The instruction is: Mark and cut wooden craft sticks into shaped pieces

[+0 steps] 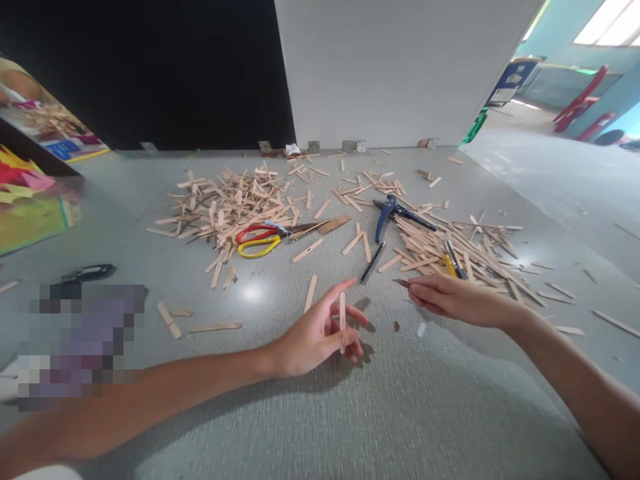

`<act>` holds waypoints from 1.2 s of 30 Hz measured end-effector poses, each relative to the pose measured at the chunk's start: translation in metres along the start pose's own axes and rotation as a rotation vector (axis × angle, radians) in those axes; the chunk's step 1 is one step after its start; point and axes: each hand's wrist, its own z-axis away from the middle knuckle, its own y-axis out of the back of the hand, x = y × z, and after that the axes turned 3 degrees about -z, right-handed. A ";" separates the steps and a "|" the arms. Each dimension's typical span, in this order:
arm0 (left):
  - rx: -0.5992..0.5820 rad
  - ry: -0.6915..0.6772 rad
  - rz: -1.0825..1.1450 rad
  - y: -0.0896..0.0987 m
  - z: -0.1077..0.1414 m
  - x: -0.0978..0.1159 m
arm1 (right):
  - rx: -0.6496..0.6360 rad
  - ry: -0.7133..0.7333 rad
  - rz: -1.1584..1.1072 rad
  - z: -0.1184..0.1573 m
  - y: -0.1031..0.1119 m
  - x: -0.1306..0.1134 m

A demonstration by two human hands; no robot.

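My left hand holds a short wooden stick upright, pinched near its lower end, with the other fingers partly spread. To its right, my right hand is closed around a small dark pointed blade, whose tip points left. The two hands are apart. Just beyond them a dark pen-like rod lies on the grey surface. Near my right hand a yellow cutter rests on wooden sticks. Farther back is a blue hand tool with its handles spread.
Many wooden pieces are heaped at the back left, beside scissors with red and yellow handles. More sticks lie at the right. An upright board borders the back. A black object sits at the left.
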 end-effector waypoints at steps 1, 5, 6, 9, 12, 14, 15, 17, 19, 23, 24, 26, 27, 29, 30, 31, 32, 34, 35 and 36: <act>0.017 0.004 0.002 0.000 0.000 0.000 | -0.003 0.006 0.004 -0.002 -0.004 -0.002; 0.098 0.006 -0.039 0.003 -0.001 -0.001 | 0.011 0.012 0.025 -0.007 -0.020 -0.010; 0.109 0.016 -0.044 0.004 -0.002 0.000 | 0.033 0.015 0.030 -0.007 -0.023 -0.012; 0.141 0.068 -0.040 0.009 -0.004 0.002 | 0.120 0.026 0.058 -0.007 -0.030 -0.014; 0.176 0.054 -0.160 0.013 -0.005 0.008 | 0.191 0.058 0.114 -0.008 -0.036 -0.015; 0.202 -0.030 -0.290 0.015 -0.004 0.014 | 0.218 0.091 0.144 -0.009 -0.040 -0.015; 0.226 -0.077 -0.330 0.015 -0.004 0.016 | 0.224 0.106 0.151 -0.010 -0.042 -0.015; 0.276 -0.130 -0.320 0.015 -0.004 0.019 | 0.242 0.129 0.159 -0.010 -0.044 -0.014; 0.306 -0.123 -0.230 0.015 -0.006 0.019 | 0.264 0.153 0.177 -0.009 -0.046 -0.014; 0.299 -0.043 -0.133 0.014 -0.008 0.015 | 0.315 0.240 0.275 -0.005 -0.051 -0.013; 0.288 -0.019 -0.148 0.014 -0.008 0.014 | 0.326 0.278 0.323 -0.004 -0.054 -0.012; 0.260 0.023 -0.210 0.015 -0.007 0.013 | 0.355 0.383 0.461 -0.002 -0.060 -0.009; 0.260 0.037 -0.247 0.016 -0.007 0.013 | 0.378 0.445 0.546 -0.001 -0.064 -0.007; 0.272 0.066 -0.325 0.016 -0.005 0.014 | 0.423 0.560 0.723 0.000 -0.073 -0.005; 0.278 0.081 -0.362 0.016 -0.005 0.014 | 0.430 0.603 0.805 0.001 -0.077 -0.004; 0.280 0.098 -0.391 0.015 -0.005 0.015 | 0.426 0.632 0.881 0.002 -0.081 -0.004; 0.275 0.120 -0.412 0.015 -0.005 0.015 | 0.417 0.650 0.947 0.002 -0.084 -0.004; 0.248 0.170 -0.421 0.014 -0.006 0.016 | 0.393 0.661 1.040 0.003 -0.089 -0.005; 0.235 0.197 -0.411 0.013 -0.007 0.016 | 0.386 0.659 1.065 0.003 -0.091 -0.006; 0.223 0.221 -0.395 0.013 -0.008 0.016 | 0.381 0.652 1.078 0.002 -0.092 -0.005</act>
